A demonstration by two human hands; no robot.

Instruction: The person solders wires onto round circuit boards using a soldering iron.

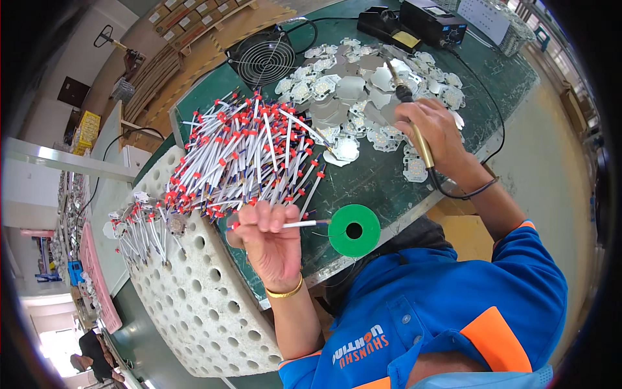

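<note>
My left hand (pixel 271 238) pinches a short white wire with a red end (pixel 299 224), its tip pointing right toward a green solder spool (pixel 354 229). Just above that hand lies a big pile of white wires with red sleeves (pixel 249 152) on the green bench mat (pixel 369 178). My right hand (pixel 435 133) grips a soldering iron (pixel 414 123) with a yellow handle, its tip over a heap of silver star-shaped LED boards (pixel 363 91).
A white perforated tray (pixel 207 305) at the lower left carries several finished boards with wires (pixel 139 227). A small black fan (pixel 262 59) and a black soldering station (pixel 431 23) stand at the bench's far side. The iron's black cord (pixel 483 139) loops right.
</note>
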